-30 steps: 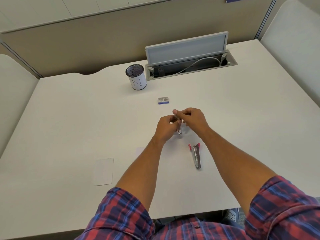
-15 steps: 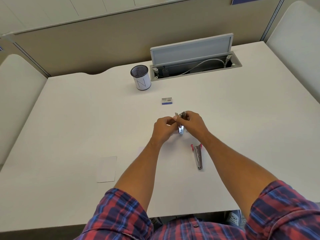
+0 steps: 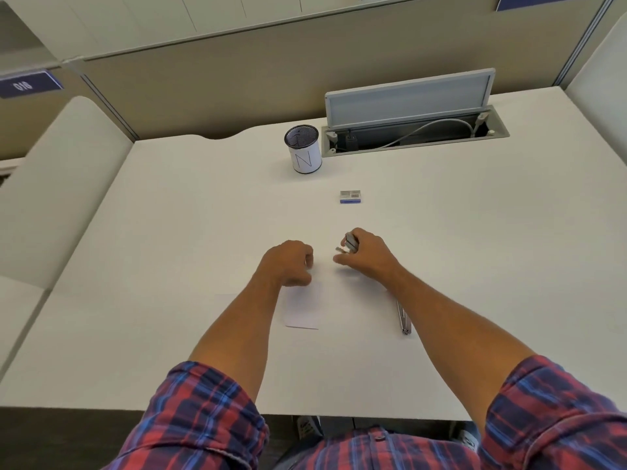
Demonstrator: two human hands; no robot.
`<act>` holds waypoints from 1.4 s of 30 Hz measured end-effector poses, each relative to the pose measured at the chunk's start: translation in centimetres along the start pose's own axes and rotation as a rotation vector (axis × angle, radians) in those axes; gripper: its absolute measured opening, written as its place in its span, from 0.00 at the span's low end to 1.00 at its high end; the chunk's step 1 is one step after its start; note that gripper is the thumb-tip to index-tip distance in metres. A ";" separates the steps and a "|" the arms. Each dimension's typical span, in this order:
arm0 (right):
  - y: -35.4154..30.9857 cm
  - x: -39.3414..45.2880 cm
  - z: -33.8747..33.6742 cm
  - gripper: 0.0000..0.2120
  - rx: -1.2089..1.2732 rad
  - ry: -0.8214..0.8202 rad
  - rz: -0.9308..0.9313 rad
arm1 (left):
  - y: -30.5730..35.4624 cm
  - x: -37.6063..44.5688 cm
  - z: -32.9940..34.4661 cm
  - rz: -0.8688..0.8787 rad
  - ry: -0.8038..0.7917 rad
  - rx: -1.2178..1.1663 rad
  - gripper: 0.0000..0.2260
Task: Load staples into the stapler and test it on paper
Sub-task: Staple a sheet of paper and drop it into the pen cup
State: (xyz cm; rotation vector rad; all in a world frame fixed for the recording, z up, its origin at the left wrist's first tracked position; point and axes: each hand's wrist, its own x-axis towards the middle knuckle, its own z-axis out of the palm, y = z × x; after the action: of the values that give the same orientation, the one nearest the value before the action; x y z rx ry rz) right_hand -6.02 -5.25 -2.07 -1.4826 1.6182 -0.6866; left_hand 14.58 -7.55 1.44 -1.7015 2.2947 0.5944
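My right hand [image 3: 368, 257] is closed around a small metal stapler [image 3: 351, 246], held just above the white desk [image 3: 169, 232]. My left hand [image 3: 286, 262] is apart from it to the left, fingers curled, resting at the top edge of a pale slip of paper [image 3: 303, 308] that lies flat on the desk. I cannot tell whether those fingers pinch the paper. A small blue-and-grey staple box [image 3: 350, 196] lies further back, beyond both hands. A second slim metal tool [image 3: 404, 318] lies on the desk, partly hidden by my right forearm.
A mesh pen cup [image 3: 303, 149] with a white label stands at the back. Right of it is an open cable tray [image 3: 415, 134] with a raised lid and a grey cable. Low partitions border the desk on the left, right and rear.
The hands have come apart. My left hand let go of the stapler and dropped left onto the slip of paper; my right hand kept the stapler. The head camera tilted up.
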 end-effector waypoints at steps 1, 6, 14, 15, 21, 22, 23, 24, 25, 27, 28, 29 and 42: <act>-0.1 0.0 0.5 0.14 -0.034 -0.021 -0.012 | -0.4 -0.2 -0.1 0.003 -0.011 0.031 0.12; -0.4 0.0 2.8 0.15 -0.211 -0.126 -0.059 | -1.3 -0.5 -0.1 0.016 -0.033 0.090 0.23; -1.1 -0.3 4.7 0.18 -0.323 -0.253 -0.103 | -0.8 -0.2 0.6 0.029 0.017 0.017 0.14; -1.3 -0.3 4.7 0.18 -0.331 -0.262 -0.105 | -0.8 -0.1 0.7 0.035 0.020 0.022 0.12; -2.0 0.1 4.4 0.13 -0.298 -0.272 -0.052 | -1.0 0.2 1.0 0.036 0.027 -0.021 0.08; -2.0 0.2 4.4 0.12 -0.298 -0.265 -0.043 | -1.1 0.1 1.1 0.035 0.028 -0.039 0.07; -2.1 0.3 4.5 0.12 -0.299 -0.257 -0.032 | -1.2 0.1 1.2 0.035 0.030 -0.058 0.06; -2.1 0.3 4.5 0.11 -0.302 -0.251 -0.020 | -1.3 0.0 1.3 0.036 0.032 -0.075 0.05; -2.1 0.3 4.5 0.11 -0.305 -0.250 -0.010 | -1.4 0.0 1.4 0.037 0.037 -0.092 0.04; -2.1 0.4 4.4 0.11 -0.303 -0.253 0.000 | -1.6 -0.1 1.6 0.042 0.053 -0.149 0.02; -2.1 0.4 4.3 0.12 -0.295 -0.255 -0.001 | -1.7 -0.1 1.6 0.044 0.065 -0.191 0.01; -2.1 0.4 4.1 0.13 -0.282 -0.256 -0.002 | -1.7 -0.1 1.6 0.041 0.076 -0.234 0.02; -2.0 -0.2 3.7 0.21 -0.360 -0.366 -0.074 | -2.3 -0.6 1.8 0.066 -0.066 -0.097 0.23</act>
State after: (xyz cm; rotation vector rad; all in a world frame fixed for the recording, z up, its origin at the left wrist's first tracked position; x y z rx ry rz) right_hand -1.88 -4.94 -2.30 -1.8097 1.4536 -0.1457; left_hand 16.85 -6.76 -0.33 -1.6270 2.3185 0.7746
